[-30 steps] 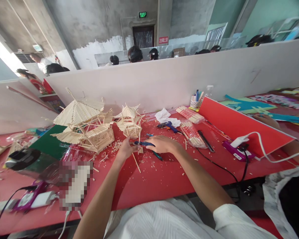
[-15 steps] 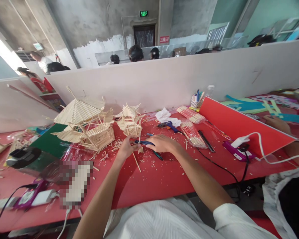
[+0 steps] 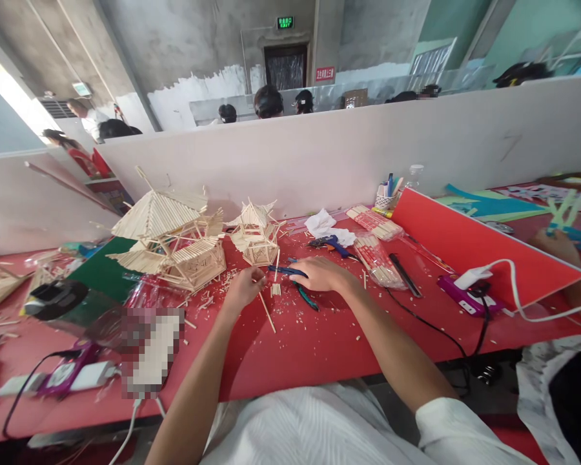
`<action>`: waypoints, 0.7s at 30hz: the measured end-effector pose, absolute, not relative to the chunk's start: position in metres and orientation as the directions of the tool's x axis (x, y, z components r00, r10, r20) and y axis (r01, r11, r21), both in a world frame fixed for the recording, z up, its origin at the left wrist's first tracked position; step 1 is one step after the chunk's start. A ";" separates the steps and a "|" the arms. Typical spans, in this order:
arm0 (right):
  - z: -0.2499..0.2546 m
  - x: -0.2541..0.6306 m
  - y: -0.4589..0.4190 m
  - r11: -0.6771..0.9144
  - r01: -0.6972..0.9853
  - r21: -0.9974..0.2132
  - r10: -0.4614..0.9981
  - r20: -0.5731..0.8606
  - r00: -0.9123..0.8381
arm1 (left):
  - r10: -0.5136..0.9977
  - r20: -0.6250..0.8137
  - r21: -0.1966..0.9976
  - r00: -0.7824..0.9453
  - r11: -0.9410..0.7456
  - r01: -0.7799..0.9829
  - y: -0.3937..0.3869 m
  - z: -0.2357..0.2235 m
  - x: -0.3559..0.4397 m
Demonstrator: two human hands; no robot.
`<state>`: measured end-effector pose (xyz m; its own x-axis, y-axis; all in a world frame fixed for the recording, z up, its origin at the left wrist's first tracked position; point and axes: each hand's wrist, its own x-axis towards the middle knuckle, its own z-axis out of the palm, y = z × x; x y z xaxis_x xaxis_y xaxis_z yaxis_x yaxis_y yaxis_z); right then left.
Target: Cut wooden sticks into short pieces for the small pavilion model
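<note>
In my right hand (image 3: 322, 274) is a pair of blue-handled pliers (image 3: 285, 270), their jaws pointing left. My left hand (image 3: 244, 285) is just left of the jaws, its fingers curled together; whatever they hold is too small to make out. A thin wooden stick (image 3: 276, 263) shows at the jaws. Below it, several short cut pieces (image 3: 275, 290) lie side by side, and a longer stick (image 3: 267, 313) rests on the table. Behind my hands stands a small stick pavilion (image 3: 255, 236), with a larger stick pavilion (image 3: 169, 239) to its left.
A teal-handled tool (image 3: 306, 297) lies under my right hand. Farther back are a blue glue gun (image 3: 333, 244), white tissue (image 3: 322, 224) and packs of sticks (image 3: 376, 261). A red board (image 3: 474, 248) stands at right; another person's hand (image 3: 559, 245) is beyond it. Scraps litter the red table (image 3: 290, 361).
My left hand has drawn slightly back from the pliers' jaws, which it was touching before. The pliers stay in my right hand. The view has shifted a little.
</note>
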<state>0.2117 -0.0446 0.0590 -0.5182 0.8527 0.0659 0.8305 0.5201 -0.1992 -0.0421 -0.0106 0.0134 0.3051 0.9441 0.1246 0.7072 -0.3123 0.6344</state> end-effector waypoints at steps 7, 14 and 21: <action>0.060 0.213 -0.045 0.528 0.820 -0.221 0.848 0.085 -0.524 | 0.963 0.086 0.427 0.255 -0.266 0.864 -0.021 0.023 -0.039; 0.062 0.210 -0.044 0.536 0.809 -0.240 0.842 0.082 -0.534 | 0.947 0.054 0.526 0.315 -0.295 0.798 -0.023 0.033 -0.039; 0.064 0.212 -0.044 0.534 0.801 -0.270 0.839 0.057 -0.541 | 0.971 0.168 0.263 0.171 -0.212 0.941 -0.094 0.057 -0.064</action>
